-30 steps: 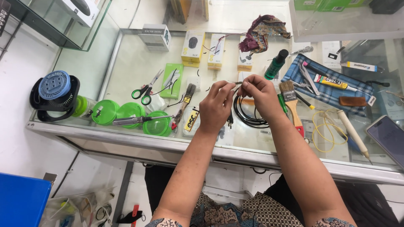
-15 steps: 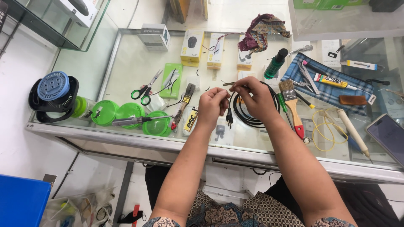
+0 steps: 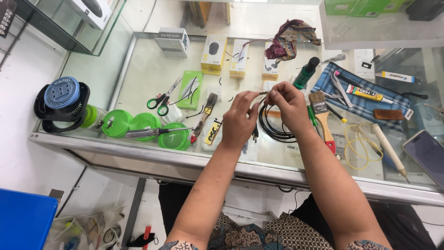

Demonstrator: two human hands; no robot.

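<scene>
My left hand (image 3: 240, 118) and my right hand (image 3: 287, 105) meet above the glass counter (image 3: 152, 74), both pinching the thin end of a coiled black cable (image 3: 274, 127). The coil hangs and rests between the two hands, and a small black plug (image 3: 255, 134) dangles under my left hand. A paintbrush with a red handle (image 3: 322, 115) lies just right of my right wrist. A dark brush (image 3: 204, 117) and a yellow packet (image 3: 212, 133) lie just left of my left hand.
Green-handled scissors (image 3: 162, 99), green lids (image 3: 138, 125) with a screwdriver (image 3: 155, 132), and a blue-black fan (image 3: 62, 99) sit to the left. Small boxes (image 3: 213, 54), a cloth (image 3: 291, 39), a green bottle (image 3: 305, 73), a blue tool pouch (image 3: 365, 99), yellow wire (image 3: 358, 146) and a phone (image 3: 428, 155) lie behind and right.
Both hands have stayed together over the coil. They dropped slightly toward me, then lifted again, with the fingertips now pinching the cable end higher up.
</scene>
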